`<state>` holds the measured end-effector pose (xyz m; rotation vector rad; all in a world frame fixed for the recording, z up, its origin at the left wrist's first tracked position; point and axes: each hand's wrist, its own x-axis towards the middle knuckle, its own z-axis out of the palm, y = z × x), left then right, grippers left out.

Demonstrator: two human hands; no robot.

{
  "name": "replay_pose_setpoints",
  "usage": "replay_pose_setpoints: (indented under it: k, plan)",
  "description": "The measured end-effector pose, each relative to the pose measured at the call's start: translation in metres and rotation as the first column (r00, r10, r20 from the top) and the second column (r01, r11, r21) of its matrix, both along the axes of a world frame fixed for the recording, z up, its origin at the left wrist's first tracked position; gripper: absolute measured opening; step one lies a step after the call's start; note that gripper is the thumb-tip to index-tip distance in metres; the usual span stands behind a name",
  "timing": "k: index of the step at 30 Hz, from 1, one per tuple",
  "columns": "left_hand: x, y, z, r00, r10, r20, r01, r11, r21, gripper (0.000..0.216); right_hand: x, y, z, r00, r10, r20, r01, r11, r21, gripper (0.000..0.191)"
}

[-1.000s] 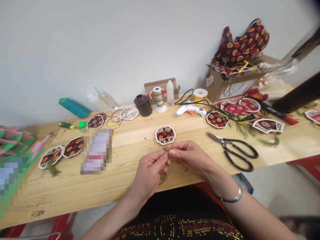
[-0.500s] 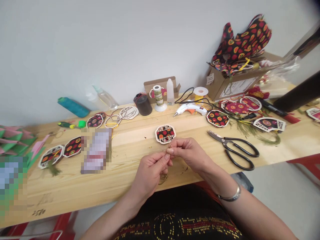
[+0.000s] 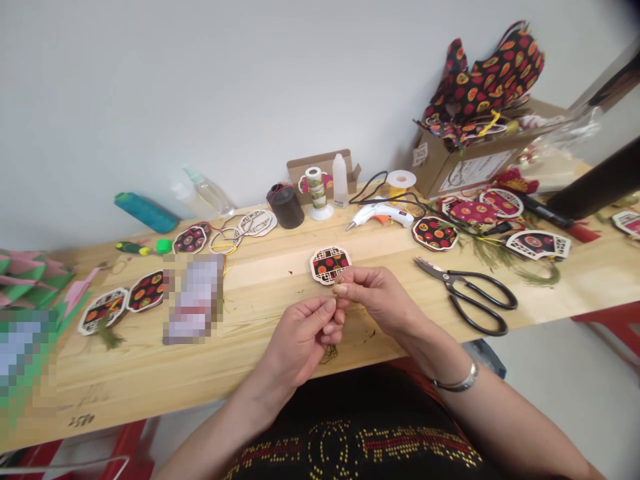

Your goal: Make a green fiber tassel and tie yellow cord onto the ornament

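A small wooden lattice ornament (image 3: 329, 263) with red-and-black patterned fabric lies on the wooden table (image 3: 260, 373) just beyond my hands. An olive-green tassel cord hangs from its near edge. My right hand (image 3: 373, 297) pinches the top of that cord right below the ornament. My left hand (image 3: 305, 337) is closed around the cord's lower part, and the tassel threads (image 3: 329, 353) trail out beneath its fingers.
Black scissors (image 3: 473, 297) lie to the right. A white glue gun (image 3: 383, 215), thread spools, a glue bottle and a black cup stand at the back. More finished ornaments lie left and right. A cardboard box (image 3: 460, 167) with patterned fabric sits at the back right.
My right hand has moved up closer to the ornament along the cord. My left hand has stayed low, so the pinching fingertips have drawn a little apart.
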<state>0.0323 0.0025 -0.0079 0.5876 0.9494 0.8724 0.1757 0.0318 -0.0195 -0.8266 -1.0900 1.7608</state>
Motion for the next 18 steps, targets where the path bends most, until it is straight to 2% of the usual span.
replay_pose_setpoints:
  k: [3,6,9,12,15,18]
  plan:
    - [0.0,0.001,-0.001,0.999,0.012,-0.048,-0.01,1.0,0.026,0.013,-0.002,0.0,-0.001,0.998,-0.048,0.038,0.047,0.998,0.029,0.019]
    - [-0.002,0.002,-0.002,0.988,0.102,-0.117,-0.085,0.986,0.144,0.011,-0.005,0.0,-0.003,0.989,-0.123,0.078,0.114,0.988,0.106,0.016]
    - [-0.007,0.004,0.001,0.95,0.24,-0.198,-0.153,0.914,0.374,0.006,-0.008,0.0,-0.002,0.984,-0.157,0.08,0.138,0.97,0.202,0.024]
    - [-0.01,0.006,0.006,0.899,0.366,-0.239,-0.195,0.825,0.53,0.008,-0.012,0.0,0.003,0.993,-0.106,0.055,0.088,0.963,0.254,0.03]
    - [-0.012,0.009,0.013,0.872,0.451,-0.191,-0.294,0.794,0.532,0.004,-0.019,0.002,0.009,0.999,-0.049,0.012,0.044,0.962,0.271,0.034]
    - [-0.012,0.012,0.016,0.875,0.473,-0.108,-0.361,0.784,0.504,0.002,-0.029,0.004,0.014,0.999,0.033,-0.038,-0.021,0.96,0.279,0.031]
